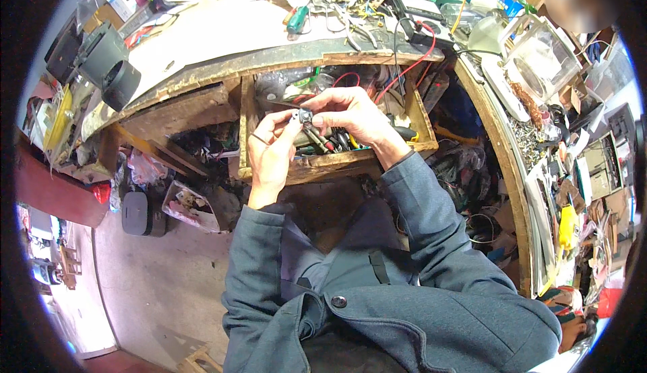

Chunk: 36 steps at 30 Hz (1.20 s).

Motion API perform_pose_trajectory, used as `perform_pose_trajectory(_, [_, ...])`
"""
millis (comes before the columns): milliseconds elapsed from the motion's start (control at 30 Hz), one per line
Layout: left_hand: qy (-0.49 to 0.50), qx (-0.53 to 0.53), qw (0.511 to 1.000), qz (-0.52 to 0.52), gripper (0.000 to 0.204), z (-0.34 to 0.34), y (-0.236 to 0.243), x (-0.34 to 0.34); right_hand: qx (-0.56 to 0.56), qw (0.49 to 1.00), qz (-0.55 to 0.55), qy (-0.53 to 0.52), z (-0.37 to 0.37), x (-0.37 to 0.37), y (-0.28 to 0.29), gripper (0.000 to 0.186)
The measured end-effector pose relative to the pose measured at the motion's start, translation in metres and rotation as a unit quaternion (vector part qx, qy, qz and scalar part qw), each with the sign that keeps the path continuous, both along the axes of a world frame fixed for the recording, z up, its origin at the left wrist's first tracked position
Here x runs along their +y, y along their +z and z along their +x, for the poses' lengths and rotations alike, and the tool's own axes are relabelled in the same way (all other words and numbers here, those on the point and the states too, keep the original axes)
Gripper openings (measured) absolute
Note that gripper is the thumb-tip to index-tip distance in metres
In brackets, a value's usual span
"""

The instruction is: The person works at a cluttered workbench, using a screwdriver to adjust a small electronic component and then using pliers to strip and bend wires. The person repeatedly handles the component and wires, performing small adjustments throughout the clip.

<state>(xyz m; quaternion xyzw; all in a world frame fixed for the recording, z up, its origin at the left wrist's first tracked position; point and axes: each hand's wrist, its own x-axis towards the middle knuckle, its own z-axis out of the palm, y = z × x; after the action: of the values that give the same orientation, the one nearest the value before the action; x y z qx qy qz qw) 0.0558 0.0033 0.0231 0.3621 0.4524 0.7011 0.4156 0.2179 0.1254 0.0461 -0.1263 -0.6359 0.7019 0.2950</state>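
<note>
1. Head view; small metal part [304, 117], grey; at the fingertips of both hands, above the front of an open drawer [310, 169]; fine detail too small to tell.
2. Left hand [271, 154]; thumb and fingers drawn narrow, holding the part from its left side; wrist in a dark sleeve.
3. Right hand [356, 118]; thumb and forefinger close together at the part's right side, the back of the hand uppermost; how much of the grip it bears, cannot tell.
4. Step in hand, as judged; close two-handed fingerwork on the part, either turning it, fitting it or looking it over; which of these, the view does not settle.
5. Next move, as judged; calls for one hand to keep the part steady while the other shifts its pinch; a light touch, since a slip could drop it among the drawer's contents.
6. Drawer contents; a black-and-yellow handle [406, 133] at the right, red-tipped tools [328, 146] below the hands, clear plastic bags [273, 83] at the back.
7. Workbench [195, 43] beyond; green screwdriver [297, 20], pliers [362, 36] with legs spread, red wire [429, 51] looping over the edge; all apart from the hands.
8. Floor, to the left; black case [135, 213], beside a box [210, 219] of scraps.
</note>
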Motion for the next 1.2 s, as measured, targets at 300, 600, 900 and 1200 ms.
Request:
perform_pose_trajectory(300, [-0.006, -0.007, 1.000, 0.005, 0.023, -0.001, -0.001, -0.002, 0.002, 0.999, 0.021, 0.030, -0.001, -0.002, 0.001, 0.030])
perform_pose_trajectory(600, [0.006, -0.009, 1.000, 0.003, 0.024, 0.001, 0.000, -0.002, 0.004, 0.999, 0.036, 0.036, -0.002, -0.005, 0.002, 0.026])
perform_pose_trajectory(900, [-0.007, 0.031, 1.000, -0.003, 0.025, -0.001, 0.000, -0.003, 0.019, 0.995, 0.090, 0.045, -0.003, -0.001, -0.005, 0.024])
perform_pose_trajectory(1200, [0.005, 0.040, 0.999, -0.016, 0.030, 0.003, 0.007, -0.005, 0.020, 0.998, 0.049, 0.032, -0.004, -0.003, -0.001, 0.021])
